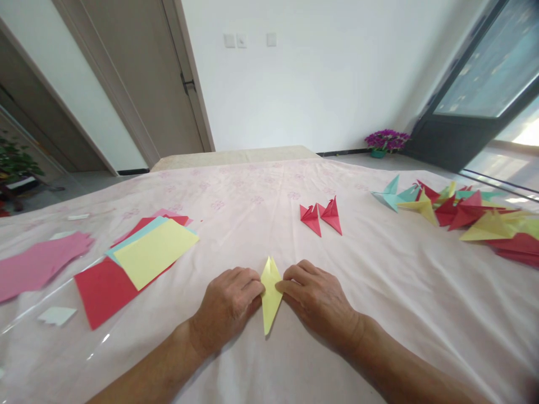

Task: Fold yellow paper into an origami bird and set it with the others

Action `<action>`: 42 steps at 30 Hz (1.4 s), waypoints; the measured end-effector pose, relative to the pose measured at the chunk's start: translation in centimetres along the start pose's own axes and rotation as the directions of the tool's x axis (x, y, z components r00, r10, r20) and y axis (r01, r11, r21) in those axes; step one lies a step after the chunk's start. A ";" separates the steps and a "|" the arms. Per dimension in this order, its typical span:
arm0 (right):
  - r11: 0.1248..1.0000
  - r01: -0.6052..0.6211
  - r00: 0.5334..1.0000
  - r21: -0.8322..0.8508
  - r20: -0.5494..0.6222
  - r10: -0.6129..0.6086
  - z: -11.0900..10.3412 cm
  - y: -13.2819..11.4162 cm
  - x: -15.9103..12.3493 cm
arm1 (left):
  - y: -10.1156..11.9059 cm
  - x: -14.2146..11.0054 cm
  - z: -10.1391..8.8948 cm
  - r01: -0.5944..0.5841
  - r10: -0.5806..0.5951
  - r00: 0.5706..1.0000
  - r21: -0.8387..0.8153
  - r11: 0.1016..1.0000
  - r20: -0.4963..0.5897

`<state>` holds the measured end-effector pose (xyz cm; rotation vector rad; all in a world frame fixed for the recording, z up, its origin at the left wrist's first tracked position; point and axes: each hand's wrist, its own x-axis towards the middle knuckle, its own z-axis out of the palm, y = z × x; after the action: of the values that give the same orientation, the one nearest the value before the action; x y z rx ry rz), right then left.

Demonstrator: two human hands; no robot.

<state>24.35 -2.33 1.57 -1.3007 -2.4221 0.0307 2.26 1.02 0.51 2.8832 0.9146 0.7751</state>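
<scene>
1. Room: white wall (328,84) standing at 12 o'clock, brown door (143,73) at 11, clock centred on the work.
2. Surface: pale pink tablecloth (379,269), wrinkling throughout.
3. Folded yellow paper (270,297): lying at the centre, a narrow diamond, its split tip pointing to 12, its single point to 6.
4. Left hand (231,292): pinching the left edge, at 9 o'clock.
5. Right hand (318,292): pinching the right edge, at 3, thumb resting on the front.
6. Two red folded birds (331,215): sitting at 1 o'clock.
7. Heap of coloured folded birds (457,212): spreading at 2.
8. Paper sheets (155,252): overlapping between 9 and 10.
9. Step, as judged: narrowing or creasing the diamond; the next move is probably calling for matched edges and firm fingertip pressure.
</scene>
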 end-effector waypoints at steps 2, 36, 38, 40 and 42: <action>1.000 -0.001 1.000 0.013 0.009 0.001 0.1 0.1 0.0 | -0.1 0.0 0.0 -0.034 0.034 0.999 -0.011 0.999 -0.004; 0.929 -0.296 0.954 0.224 0.026 0.298 0.3 -0.1 0.6 | -1.8 1.2 -0.5 0.288 -0.250 0.955 -0.290 0.913 0.159; 0.919 -0.326 0.945 0.222 0.034 0.327 0.3 -0.1 0.6 | -1.7 1.3 -0.5 0.308 -0.268 0.948 -0.289 0.906 0.169; 0.905 -0.360 0.932 0.227 0.043 0.360 0.3 -0.2 0.7 | -1.5 1.4 -0.4 0.318 -0.276 0.944 -0.276 0.907 0.183; 0.895 -0.377 0.925 0.241 0.050 0.376 0.2 -0.3 0.7 | -1.3 1.6 -0.4 0.323 -0.281 0.941 -0.257 0.911 0.189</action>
<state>23.68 -1.89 1.63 -1.6240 -2.0486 0.4255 2.48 2.95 1.32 2.4332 1.0951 0.5978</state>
